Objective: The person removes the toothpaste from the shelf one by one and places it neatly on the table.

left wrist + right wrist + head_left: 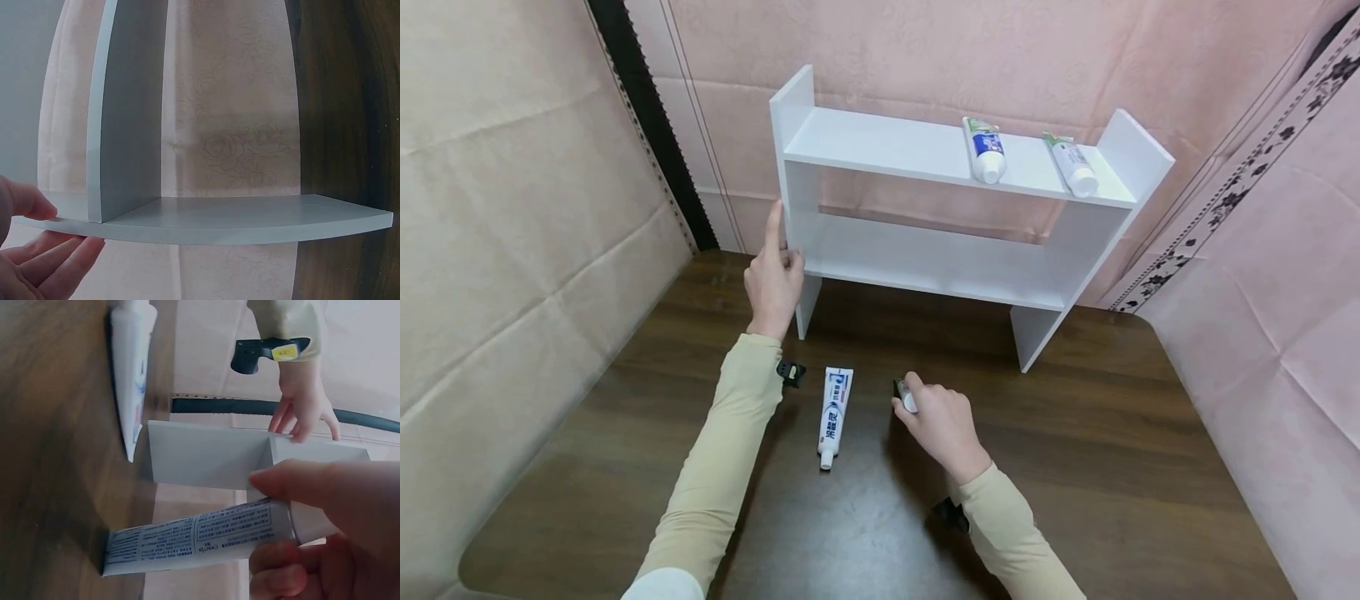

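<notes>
My left hand point(772, 287) grips the left side panel of a white two-tier shelf point(925, 254); in the left wrist view, the thumb and fingers point(65, 259) lie on opposite faces of the panel. With my right hand point(945, 421) I hold a white toothpaste tube point(194, 540) by its cap end. Its flat end points down at the table, and small print covers the visible side. Between my arms, a second toothpaste tube point(833, 412) with blue lettering lies on the table, cap toward me.
Two more tubes, one with a blue label point(988, 148) and a paler one point(1072, 165), lie on the shelf's top board toward the right, caps facing front. The shelf stands at the back of the brown wooden table point(1120, 433). Pink cloth point(955, 50) hangs behind it.
</notes>
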`<action>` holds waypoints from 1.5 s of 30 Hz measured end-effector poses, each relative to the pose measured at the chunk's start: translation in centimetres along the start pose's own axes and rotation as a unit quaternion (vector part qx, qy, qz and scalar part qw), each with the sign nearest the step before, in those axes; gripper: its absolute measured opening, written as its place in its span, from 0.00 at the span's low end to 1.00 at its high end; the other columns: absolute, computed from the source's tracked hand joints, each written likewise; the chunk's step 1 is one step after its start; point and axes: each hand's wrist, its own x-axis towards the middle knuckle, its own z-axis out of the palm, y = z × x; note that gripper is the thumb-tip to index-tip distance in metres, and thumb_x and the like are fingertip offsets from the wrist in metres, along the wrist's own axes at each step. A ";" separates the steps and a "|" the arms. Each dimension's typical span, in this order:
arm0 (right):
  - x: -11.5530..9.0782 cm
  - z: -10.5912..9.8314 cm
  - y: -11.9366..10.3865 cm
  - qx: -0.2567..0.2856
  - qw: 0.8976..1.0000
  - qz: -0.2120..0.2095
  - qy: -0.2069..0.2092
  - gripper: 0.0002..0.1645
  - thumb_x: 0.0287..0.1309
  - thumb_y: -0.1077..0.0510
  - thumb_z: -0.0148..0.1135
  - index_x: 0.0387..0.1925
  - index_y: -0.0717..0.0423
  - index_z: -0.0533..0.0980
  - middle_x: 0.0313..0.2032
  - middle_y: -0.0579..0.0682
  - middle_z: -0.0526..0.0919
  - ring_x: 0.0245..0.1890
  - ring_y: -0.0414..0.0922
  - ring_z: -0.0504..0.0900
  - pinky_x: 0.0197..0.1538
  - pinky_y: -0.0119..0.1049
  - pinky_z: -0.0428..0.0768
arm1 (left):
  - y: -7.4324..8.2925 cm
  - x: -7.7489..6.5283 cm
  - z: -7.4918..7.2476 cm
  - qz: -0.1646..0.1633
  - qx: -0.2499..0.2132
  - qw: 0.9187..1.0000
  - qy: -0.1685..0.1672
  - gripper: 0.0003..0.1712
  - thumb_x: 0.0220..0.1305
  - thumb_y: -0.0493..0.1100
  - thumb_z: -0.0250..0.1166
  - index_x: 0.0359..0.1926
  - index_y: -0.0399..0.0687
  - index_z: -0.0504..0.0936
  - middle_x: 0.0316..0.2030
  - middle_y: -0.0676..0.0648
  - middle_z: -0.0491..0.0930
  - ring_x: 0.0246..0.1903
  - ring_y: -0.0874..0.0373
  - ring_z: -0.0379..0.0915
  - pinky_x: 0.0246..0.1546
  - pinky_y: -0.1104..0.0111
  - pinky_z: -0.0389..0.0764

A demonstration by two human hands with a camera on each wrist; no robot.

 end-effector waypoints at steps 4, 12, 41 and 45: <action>-0.4 0.7 -0.4 -0.047 0.999 -0.014 0.022 0.14 0.52 0.52 0.70 0.32 0.57 0.76 0.13 0.50 0.78 0.09 0.44 0.70 0.13 0.31 0.61 | 0.0 -0.1 0.1 0.000 0.004 1.000 0.009 0.41 0.67 0.36 0.56 0.75 0.66 0.52 0.52 0.34 0.81 0.41 0.42 0.85 0.34 0.51 0.78; -1.8 2.7 -1.3 -0.143 0.985 -0.056 0.077 0.15 0.44 0.55 0.74 0.31 0.58 0.78 0.12 0.51 0.77 0.08 0.42 0.72 0.12 0.33 0.66 | -0.2 -0.3 0.3 -0.010 0.003 1.000 0.003 0.40 0.68 0.38 0.56 0.75 0.67 0.51 0.53 0.34 0.81 0.41 0.41 0.84 0.33 0.51 0.78; -3.2 2.2 -1.1 -0.002 0.961 -0.018 -0.276 0.37 0.57 0.56 0.63 0.63 0.72 0.66 0.13 0.48 0.73 0.12 0.38 0.61 0.18 0.33 0.62 | 0.0 -0.1 0.4 -0.018 0.011 1.000 0.005 0.41 0.68 0.38 0.56 0.75 0.70 0.51 0.47 0.34 0.83 0.39 0.42 0.84 0.34 0.52 0.76; -3.3 2.1 -0.7 0.011 0.959 -0.019 -0.283 0.35 0.58 0.57 0.62 0.63 0.72 0.67 0.16 0.51 0.77 0.13 0.39 0.63 0.20 0.33 0.64 | 0.0 -0.1 0.5 -0.016 0.013 1.000 0.006 0.40 0.67 0.37 0.56 0.75 0.69 0.52 0.46 0.34 0.83 0.38 0.42 0.84 0.32 0.54 0.75</action>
